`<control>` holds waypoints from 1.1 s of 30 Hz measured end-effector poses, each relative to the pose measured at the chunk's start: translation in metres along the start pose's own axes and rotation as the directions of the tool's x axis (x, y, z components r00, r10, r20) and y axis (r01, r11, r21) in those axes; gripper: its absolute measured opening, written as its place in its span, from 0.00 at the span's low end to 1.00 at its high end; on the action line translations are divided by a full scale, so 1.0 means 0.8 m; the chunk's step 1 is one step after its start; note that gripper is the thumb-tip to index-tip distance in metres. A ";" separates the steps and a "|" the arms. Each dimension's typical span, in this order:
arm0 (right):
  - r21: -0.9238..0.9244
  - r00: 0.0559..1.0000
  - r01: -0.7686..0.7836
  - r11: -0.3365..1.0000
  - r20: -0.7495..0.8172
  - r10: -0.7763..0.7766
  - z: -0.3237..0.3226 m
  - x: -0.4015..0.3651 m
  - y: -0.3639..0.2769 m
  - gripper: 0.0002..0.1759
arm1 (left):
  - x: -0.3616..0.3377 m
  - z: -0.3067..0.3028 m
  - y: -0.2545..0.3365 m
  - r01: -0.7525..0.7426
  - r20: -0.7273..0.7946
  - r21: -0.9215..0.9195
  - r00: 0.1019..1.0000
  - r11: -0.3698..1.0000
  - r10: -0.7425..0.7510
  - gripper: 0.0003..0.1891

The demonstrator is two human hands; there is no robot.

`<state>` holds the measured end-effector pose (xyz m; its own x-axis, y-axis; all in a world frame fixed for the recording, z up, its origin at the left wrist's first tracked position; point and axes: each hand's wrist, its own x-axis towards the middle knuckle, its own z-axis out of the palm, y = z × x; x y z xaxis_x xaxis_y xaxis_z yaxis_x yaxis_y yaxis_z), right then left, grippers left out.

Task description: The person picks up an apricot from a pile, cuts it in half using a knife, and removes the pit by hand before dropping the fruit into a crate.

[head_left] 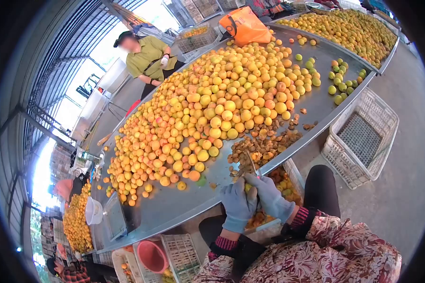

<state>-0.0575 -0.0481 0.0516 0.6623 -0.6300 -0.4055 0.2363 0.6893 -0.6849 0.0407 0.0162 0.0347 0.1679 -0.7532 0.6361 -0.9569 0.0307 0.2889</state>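
Both my hands wear grey gloves and meet just over the near edge of the metal table. My left hand (238,205) is closed around a yellow-green apricot (248,187), mostly hidden by the fingers. In my right hand (273,197) is a small knife (252,163), its thin blade pointing up and away over the table. Below the hands sits a crate (293,173) with cut orange fruit (285,185) in it. Just beyond them lies a heap of brown pits and scraps (264,146).
A large pile of apricots (208,108) covers the metal table (174,207). Greener fruits (341,82) lie at the right. A white plastic crate (361,137) stands on the floor; a red bucket (151,257) is lower left. Across the table sits a person (151,59) near an orange bag (245,26).
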 end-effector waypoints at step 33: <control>-0.025 0.978 0.210 0.977 0.013 -0.209 0.008 0.000 0.013 0.14 | 0.021 -0.022 -0.001 -0.150 -0.112 0.215 0.978 0.965 0.177 0.17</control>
<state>-0.0505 -0.0384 0.0487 0.6076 -0.7555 -0.2449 0.3518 0.5325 -0.7699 0.0484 0.0152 0.0581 0.0211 -0.6573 0.7533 -0.9996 0.0019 0.0297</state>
